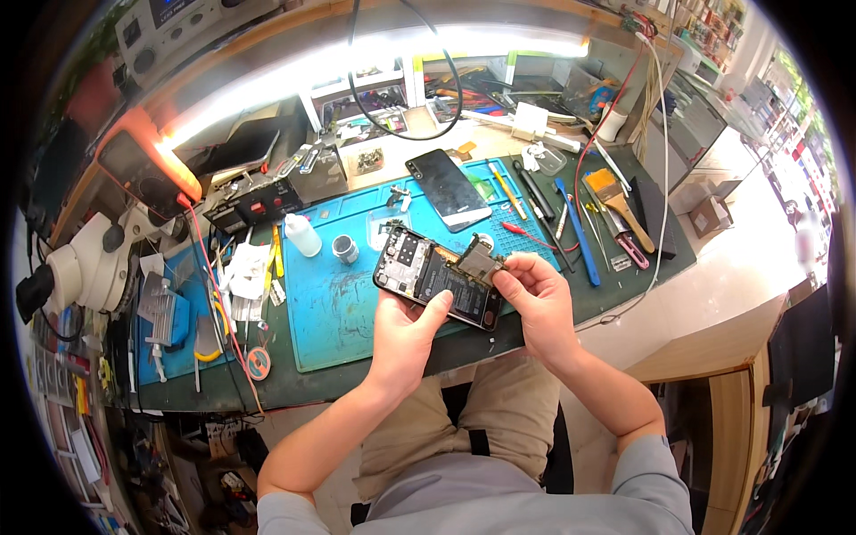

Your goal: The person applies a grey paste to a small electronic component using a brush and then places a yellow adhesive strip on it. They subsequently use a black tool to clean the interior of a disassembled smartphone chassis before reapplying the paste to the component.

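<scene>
My left hand (399, 337) grips an opened phone (410, 257) from its near side, thumb across the black battery (441, 285). The phone is tilted above the front of the blue work mat (325, 334), with its insides facing up. Between the thumb and fingers of my right hand (542, 306) is a phone circuit board (479, 261), raised over the phone's right part. Whether the board still touches the phone I cannot tell. Farther back on the mat lies a black phone or back panel (446, 185) with a pale strip at one end.
A white squeeze bottle (302, 235) and a small jar (345, 249) stand left on the mat. Rightward lie a brush (615, 198), a blue pry tool (578, 234) and tweezers. An orange multimeter (147, 165) and microscope (85, 267) stand left. Cables hang across the bench.
</scene>
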The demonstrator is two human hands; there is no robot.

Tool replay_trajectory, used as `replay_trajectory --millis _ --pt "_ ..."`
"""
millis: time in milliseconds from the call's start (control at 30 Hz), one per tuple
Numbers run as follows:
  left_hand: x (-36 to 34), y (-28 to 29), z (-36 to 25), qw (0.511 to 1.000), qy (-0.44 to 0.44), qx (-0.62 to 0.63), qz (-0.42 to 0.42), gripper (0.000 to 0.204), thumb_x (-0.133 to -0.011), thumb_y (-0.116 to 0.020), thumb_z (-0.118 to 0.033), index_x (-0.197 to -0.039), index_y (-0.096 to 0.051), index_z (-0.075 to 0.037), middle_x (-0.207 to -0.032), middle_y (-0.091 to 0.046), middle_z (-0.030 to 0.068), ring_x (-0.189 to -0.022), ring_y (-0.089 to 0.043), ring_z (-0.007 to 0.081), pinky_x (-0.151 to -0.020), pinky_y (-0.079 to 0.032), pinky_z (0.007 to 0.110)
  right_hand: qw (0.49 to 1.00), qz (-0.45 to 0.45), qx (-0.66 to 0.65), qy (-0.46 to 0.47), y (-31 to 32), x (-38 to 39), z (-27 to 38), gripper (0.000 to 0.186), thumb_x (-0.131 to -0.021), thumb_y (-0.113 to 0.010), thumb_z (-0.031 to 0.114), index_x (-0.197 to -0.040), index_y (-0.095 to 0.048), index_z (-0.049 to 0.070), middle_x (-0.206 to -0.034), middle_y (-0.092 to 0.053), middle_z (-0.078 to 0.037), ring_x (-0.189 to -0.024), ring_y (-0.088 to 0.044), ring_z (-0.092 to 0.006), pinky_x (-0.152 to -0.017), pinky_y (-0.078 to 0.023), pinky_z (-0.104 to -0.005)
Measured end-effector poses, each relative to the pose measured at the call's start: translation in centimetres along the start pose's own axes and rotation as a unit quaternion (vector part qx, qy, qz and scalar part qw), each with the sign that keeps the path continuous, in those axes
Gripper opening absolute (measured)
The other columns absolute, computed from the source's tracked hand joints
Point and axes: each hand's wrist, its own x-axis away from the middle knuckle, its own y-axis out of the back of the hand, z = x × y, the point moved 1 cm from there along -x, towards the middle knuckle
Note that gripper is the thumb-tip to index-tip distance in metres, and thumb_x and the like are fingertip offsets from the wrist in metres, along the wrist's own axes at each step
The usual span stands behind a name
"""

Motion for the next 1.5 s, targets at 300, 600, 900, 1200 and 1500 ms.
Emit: replay_trajectory --millis 300,600,900,1200,1500 --pt "-1.5 4.7 -6.4 0.981 0.117 -0.118 0.104 0.043 -0.105 -0.061 -0.005 -0.145 -0.048 0.003 -0.126 -0.071 0.0118 -0.11 -0.07 0.0159 -0.096 -0.059 0.033 0.988 -0.005 0.143 0.061 -0.4 -2.1 4.0 0.023 -0.099 -0.075 0.011 -0.117 -0.067 0.0 -0.099 -0.076 -0.007 -0.083 -0.073 -0.0132 -0.069 -0.056 -0.0244" --pt "-1.1 7.1 -5.6 0.976 0.099 -0.16 0.11 0.041 -0.106 -0.061 -0.007 -0.143 -0.048 0.006 -0.124 -0.072 0.0139 -0.11 -0.069 0.0146 -0.096 -0.057 0.031 0.98 0.023 0.193 0.048 -2.0 -3.8 3.6 0.024 -0.099 -0.075 0.012 -0.118 -0.07 -0.001 -0.097 -0.075 -0.005 -0.082 -0.072 -0.0107 -0.068 -0.055 -0.0239" --pt "-3.3 6.7 -7.9 0.98 0.027 -0.151 0.124 0.041 -0.106 -0.058 -0.008 -0.144 -0.048 0.003 -0.129 -0.069 0.0109 -0.117 -0.064 0.0133 -0.104 -0.05 0.031 0.944 0.035 0.258 0.202 -7.4 -9.1 6.8 0.025 -0.096 -0.076 0.012 -0.119 -0.073 0.004 -0.096 -0.076 -0.005 -0.081 -0.071 -0.0096 -0.071 -0.055 -0.0253" --pt "-4.3 7.7 -8.2 0.978 -0.011 -0.172 0.117 0.038 -0.106 -0.059 -0.008 -0.142 -0.05 0.004 -0.131 -0.068 0.0102 -0.119 -0.062 0.0118 -0.105 -0.048 0.029 0.964 0.107 0.214 0.113 -9.9 -11.4 3.5 0.026 -0.097 -0.076 0.009 -0.12 -0.071 -0.001 -0.1 -0.076 -0.004 -0.088 -0.07 -0.0073 -0.077 -0.057 -0.0224" --pt "-4.0 7.7 -8.3 0.977 -0.008 -0.182 0.11 0.04 -0.106 -0.058 -0.007 -0.143 -0.048 0.005 -0.132 -0.066 0.011 -0.121 -0.062 0.0122 -0.105 -0.048 0.029 0.964 0.132 0.22 0.068 -8.7 -11.1 3.0 0.029 -0.097 -0.076 0.011 -0.123 -0.071 -0.001 -0.102 -0.077 -0.006 -0.09 -0.071 -0.0083 -0.081 -0.058 -0.0242"
